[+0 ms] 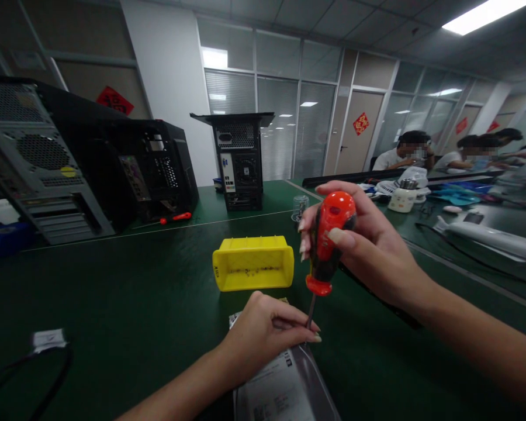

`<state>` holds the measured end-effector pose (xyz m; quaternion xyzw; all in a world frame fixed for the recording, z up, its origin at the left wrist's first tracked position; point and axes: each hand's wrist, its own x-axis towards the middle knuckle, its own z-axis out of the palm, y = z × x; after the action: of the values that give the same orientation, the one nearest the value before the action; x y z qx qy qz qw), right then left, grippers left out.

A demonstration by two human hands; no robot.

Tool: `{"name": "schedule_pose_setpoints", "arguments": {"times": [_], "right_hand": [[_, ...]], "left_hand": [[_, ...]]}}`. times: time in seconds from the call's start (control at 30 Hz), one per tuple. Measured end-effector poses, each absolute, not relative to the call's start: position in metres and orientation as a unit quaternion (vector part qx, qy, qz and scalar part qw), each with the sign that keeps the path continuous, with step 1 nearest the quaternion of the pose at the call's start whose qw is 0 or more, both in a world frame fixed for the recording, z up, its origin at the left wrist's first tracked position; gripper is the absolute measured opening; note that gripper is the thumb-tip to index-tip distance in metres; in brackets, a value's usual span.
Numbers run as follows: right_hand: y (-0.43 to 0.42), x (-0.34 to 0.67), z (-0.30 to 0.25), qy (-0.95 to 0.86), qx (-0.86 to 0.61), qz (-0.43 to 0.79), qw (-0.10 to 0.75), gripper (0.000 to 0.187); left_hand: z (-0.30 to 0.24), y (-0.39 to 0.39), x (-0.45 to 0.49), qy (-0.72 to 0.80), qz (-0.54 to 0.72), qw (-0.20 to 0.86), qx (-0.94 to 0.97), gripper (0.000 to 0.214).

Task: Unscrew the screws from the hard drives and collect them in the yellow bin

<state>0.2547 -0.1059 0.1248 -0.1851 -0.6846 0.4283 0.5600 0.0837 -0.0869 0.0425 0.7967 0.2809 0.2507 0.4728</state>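
My right hand [363,240] is wrapped round the red and black handle of a screwdriver [333,222], which points down, slightly tilted. Its thin metal shaft runs between the thumb and forefinger of my left hand [267,324], pinched close to the tip. The tip itself and any screw there are hidden by those fingers. Under my left hand lies a flat metal box with a printed label, like a computer drive [274,389]; the shaft meets it near its far right corner. Just beyond stands a yellow bin [254,245], open side towards me, with several small screws inside.
Black computer cases stand at the left [83,158] and at the back [241,164]. A red-handled tool [176,218] lies by one case. A clear jar [300,207] is behind my right hand. Cables lie at the left; other people sit at the far right.
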Motion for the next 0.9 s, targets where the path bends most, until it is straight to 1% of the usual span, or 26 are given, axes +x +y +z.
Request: {"name": "schedule_pose_setpoints", "arguments": {"times": [0.1, 0.23, 0.5, 0.63, 0.9], "right_hand": [[-0.107, 0.258, 0.129, -0.695, -0.167, 0.463, 0.524, 0.044], [-0.110, 0.258, 0.133, -0.704, -0.162, 0.485, 0.493, 0.042], [-0.111, 0.256, 0.128, -0.711, -0.159, 0.457, 0.509, 0.036], [-0.110, 0.255, 0.127, -0.716, -0.158, 0.448, 0.511, 0.032], [-0.112, 0.248, 0.124, -0.694, -0.197, 0.434, 0.540, 0.035]], "left_hand": [[0.043, -0.087, 0.083, 0.278, 0.253, 0.474, 0.796, 0.015], [0.043, -0.085, 0.083, 0.268, 0.255, 0.464, 0.805, 0.016], [0.041, -0.083, 0.082, 0.241, 0.261, 0.428, 0.831, 0.012], [0.041, -0.082, 0.081, 0.215, 0.257, 0.417, 0.845, 0.013], [0.045, -0.083, 0.079, 0.213, 0.238, 0.389, 0.864, 0.015]]}}
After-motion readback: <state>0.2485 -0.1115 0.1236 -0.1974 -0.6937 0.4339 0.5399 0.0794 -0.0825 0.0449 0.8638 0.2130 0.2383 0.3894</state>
